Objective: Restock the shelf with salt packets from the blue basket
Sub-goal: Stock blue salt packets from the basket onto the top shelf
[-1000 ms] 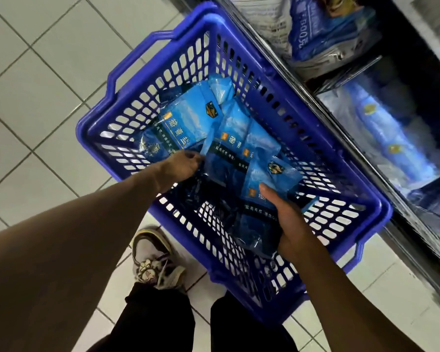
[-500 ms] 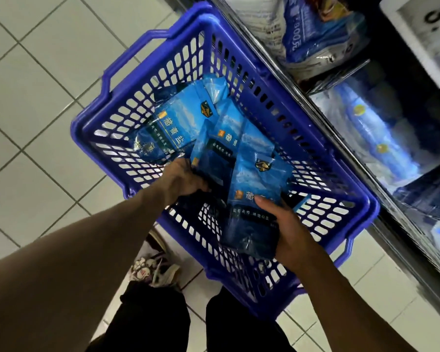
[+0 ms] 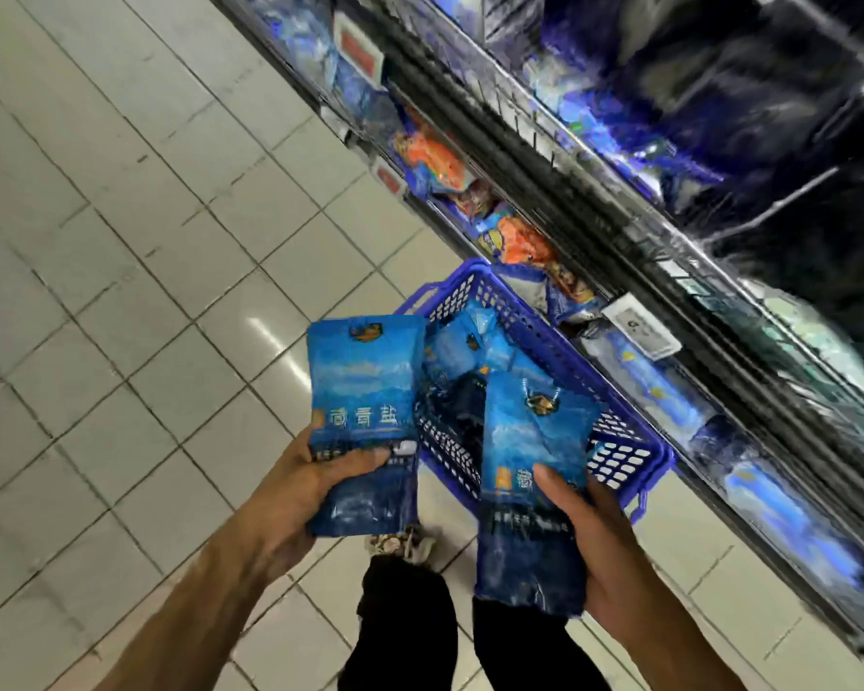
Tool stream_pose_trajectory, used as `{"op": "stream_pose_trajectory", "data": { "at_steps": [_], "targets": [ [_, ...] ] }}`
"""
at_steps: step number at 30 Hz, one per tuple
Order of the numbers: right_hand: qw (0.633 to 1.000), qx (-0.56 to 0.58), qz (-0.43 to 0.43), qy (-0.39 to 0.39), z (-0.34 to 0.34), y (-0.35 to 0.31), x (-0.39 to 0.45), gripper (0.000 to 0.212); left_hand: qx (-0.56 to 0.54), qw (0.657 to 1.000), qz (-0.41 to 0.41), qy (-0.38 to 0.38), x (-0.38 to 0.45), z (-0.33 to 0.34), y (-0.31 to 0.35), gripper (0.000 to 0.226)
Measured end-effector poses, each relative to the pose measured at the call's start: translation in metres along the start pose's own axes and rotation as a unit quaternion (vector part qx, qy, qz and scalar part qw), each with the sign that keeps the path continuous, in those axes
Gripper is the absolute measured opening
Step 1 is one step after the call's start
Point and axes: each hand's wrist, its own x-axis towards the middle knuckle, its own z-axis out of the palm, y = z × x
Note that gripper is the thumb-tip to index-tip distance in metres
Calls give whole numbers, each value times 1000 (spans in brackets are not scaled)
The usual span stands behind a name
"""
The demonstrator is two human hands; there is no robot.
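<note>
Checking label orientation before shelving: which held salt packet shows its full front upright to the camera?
The packet in the left hand, salt packet; the right hand's packet is tilted.

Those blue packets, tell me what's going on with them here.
A person is restocking salt. The left hand holds one blue packet and the right hand holds another packet, both lifted clear of the blue basket on the tiled floor. More packets lie in the basket. The shelf runs along the right; neither packet has reached it yet.
</note>
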Motion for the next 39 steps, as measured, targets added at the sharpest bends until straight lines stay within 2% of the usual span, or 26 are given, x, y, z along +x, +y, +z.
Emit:
{"op": "stream_pose_trajectory", "data": {
  "at_steps": [3, 7, 10, 14, 18, 23, 26, 31, 33, 37, 39],
  "targets": [
    [999, -25, -44, 19, 19, -31, -72, 67, -25, 999, 20, 26, -71, 2, 28, 48],
    [993, -50, -107, 25, 28, -73, -174, 68, 20, 997, 58, 38, -169, 19, 66, 45],
    [984, -70, -162, 30, 20, -91, -242, 60, 35, 995, 81, 36, -233, 34, 83, 42],
    [972, -77, -221, 15, -3, -108, -319, 67, 23, 993, 112, 22, -303, 59, 93, 35],
    [967, -55, -247, -17, -33, -119, -377, 52, 39, 990, 132, 20, -347, 92, 98, 59],
    [963, 21, -269, 5, -68, -115, -426, 45, 94, 985, 142, -17, -370, 133, 99, 55],
    [951, 61, -299, 42, -89, -103, -443, 51, 154, 974, 151, -65, -373, 162, 104, 52],
    [925, 140, -333, 115, -115, -71, -466, 50, 252, 940, 166, -160, -372, 214, 107, 67],
    [910, 174, -342, 159, -122, -52, -477, 51, 297, 920, 159, -199, -372, 233, 105, 66],
    [852, 264, -356, 279, -128, -1, -501, 61, 396, 862, 147, -281, -373, 272, 87, 55],
    [822, 302, -356, 326, -129, 24, -512, 55, 431, 836, 139, -309, -375, 287, 73, 50]
  ]
}}
